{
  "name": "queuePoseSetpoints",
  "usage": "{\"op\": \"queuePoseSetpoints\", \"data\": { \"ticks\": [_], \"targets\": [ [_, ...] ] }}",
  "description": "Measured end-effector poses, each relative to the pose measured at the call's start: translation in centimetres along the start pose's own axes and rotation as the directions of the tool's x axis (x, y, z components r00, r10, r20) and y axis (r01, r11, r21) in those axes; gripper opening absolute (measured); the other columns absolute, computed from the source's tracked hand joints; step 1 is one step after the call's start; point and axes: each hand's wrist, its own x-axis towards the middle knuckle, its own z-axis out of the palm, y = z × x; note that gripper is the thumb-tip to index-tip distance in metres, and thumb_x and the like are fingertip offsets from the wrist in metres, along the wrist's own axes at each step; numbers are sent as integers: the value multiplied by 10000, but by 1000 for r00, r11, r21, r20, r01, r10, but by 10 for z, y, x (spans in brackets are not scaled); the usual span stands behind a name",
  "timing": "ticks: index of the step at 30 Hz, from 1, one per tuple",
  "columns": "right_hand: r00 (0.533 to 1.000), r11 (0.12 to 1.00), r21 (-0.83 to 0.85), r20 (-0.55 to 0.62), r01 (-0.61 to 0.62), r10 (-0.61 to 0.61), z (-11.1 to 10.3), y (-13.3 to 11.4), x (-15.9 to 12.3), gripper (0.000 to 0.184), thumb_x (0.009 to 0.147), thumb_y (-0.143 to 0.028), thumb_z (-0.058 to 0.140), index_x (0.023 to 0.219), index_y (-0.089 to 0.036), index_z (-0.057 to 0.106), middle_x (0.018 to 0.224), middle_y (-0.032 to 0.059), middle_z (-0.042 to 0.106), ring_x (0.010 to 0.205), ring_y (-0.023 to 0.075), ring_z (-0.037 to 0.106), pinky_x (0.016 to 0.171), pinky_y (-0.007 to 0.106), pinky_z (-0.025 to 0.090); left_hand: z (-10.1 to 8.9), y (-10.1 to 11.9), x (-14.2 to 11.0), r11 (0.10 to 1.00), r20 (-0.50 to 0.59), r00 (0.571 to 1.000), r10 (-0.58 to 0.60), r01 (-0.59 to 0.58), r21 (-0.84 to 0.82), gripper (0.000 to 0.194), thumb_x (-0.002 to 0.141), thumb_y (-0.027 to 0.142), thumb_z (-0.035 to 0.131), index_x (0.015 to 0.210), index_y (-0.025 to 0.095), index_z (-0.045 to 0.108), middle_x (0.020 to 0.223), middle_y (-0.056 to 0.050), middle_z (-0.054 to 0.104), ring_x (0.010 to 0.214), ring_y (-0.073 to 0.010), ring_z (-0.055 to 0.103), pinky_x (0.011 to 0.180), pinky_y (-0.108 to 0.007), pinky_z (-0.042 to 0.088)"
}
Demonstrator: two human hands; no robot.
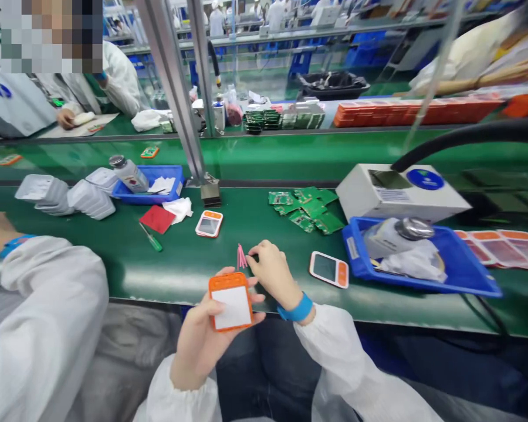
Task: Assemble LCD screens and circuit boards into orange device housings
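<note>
My left hand (pixel 202 337) holds a small orange device (pixel 231 302) with a white face, upright above the table's front edge. My right hand (pixel 273 272) pinches a thin pink stick (pixel 241 257) just above the device's top edge; a blue band circles that wrist. Two more orange-and-white devices lie on the green mat, one (pixel 209 223) behind my hands and one (pixel 329 269) to the right of my right hand.
Green circuit boards (pixel 305 210) lie piled mid-table. A blue tray (pixel 462 269) with a bottle and cloth sits right, beside a white box (pixel 400 193). Another blue tray (pixel 152 181), grey trays (pixel 66 196), a red card (pixel 157 218) and a screwdriver (pixel 151 237) lie left. A co-worker's sleeve (pixel 39 316) is near left.
</note>
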Motion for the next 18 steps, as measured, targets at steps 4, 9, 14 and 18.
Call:
{"op": "queuePoseSetpoints", "data": {
  "ticks": [4, 9, 14, 18],
  "targets": [
    [996, 995, -84, 65, -55, 60, 2, -7, -5, 257, 939, -189, 431, 839, -163, 666, 943, 92, 608, 931, 239, 561, 713, 330, 362, 6, -3, -4, 999, 47, 998, -35, 33, 31, 683, 715, 15, 442, 1357, 247, 431, 1177, -113, 655, 1025, -285, 642, 909, -485, 473],
    [992, 986, -150, 96, -66, 81, 2, -13, -8, 228, 968, -264, 427, 934, -179, 635, 998, 79, 599, 966, 232, 547, 740, 331, 368, -1, 3, -6, 996, 119, 992, -52, 59, -59, 713, 643, 33, 447, 1331, 219, 469, 1185, -120, 649, 1040, -305, 632, 917, -497, 464],
    [989, 972, -220, 103, -79, 103, 5, -25, -13, 208, 958, -204, 428, 923, -165, 630, 1013, 90, 601, 965, 246, 544, 727, 337, 359, -17, 16, -12, 991, 13, 1000, 0, 2, -133, 630, 730, 97, 445, 1339, 255, 471, 1148, -99, 668, 1024, -310, 641, 928, -503, 461],
    [987, 959, -267, 97, -97, 127, 6, -34, -15, 208, 943, -165, 423, 940, -119, 626, 1012, 136, 603, 961, 278, 537, 723, 350, 350, -24, 21, -11, 990, -71, 997, 35, -44, -134, 570, 776, 143, 448, 1338, 236, 466, 1176, -126, 652, 1008, -310, 646, 916, -501, 468]
  ]
}}
